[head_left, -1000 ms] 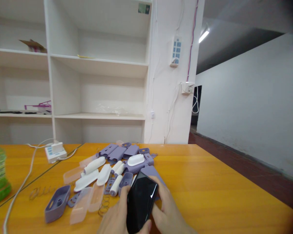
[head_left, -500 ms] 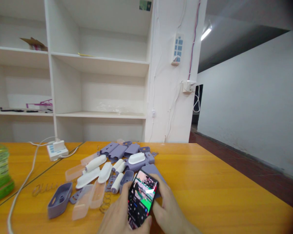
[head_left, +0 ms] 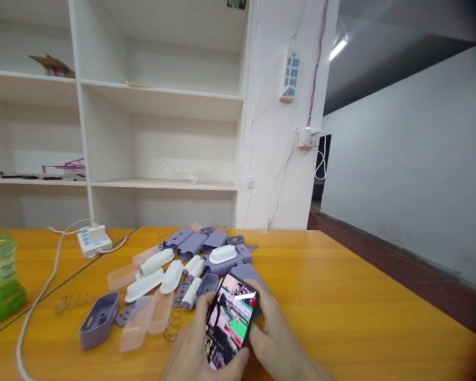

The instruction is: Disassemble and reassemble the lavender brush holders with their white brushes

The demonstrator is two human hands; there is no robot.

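A smartphone [head_left: 230, 317] with a lit, colourful screen is held tilted above the table between both hands. My left hand [head_left: 192, 344] is closed around its left and lower edge, with a thumb by the bottom of the screen. My right hand [head_left: 275, 333] grips its right side, the fingers partly hidden behind it. Just beyond the phone lie several purple plastic housings [head_left: 192, 246], white rollers [head_left: 191, 293], white oval covers [head_left: 172, 276] and translucent peach covers [head_left: 137, 323]. A purple tray-like shell [head_left: 99, 320] sits left of my left hand, and a metal spring [head_left: 172, 325] is close by.
On the orange table [head_left: 341, 307], a power strip [head_left: 94, 242] with a white cable [head_left: 43, 296] lies at the left. A green bottle [head_left: 2, 275] stands at the left edge. White shelves [head_left: 162, 185] rise behind the table, beside a pillar with sockets [head_left: 290, 74].
The picture on the phone's screen has changed, and its lower control panel no longer shows. Both hands keep their hold. The view has shifted slightly; the parts on the table lie as before.
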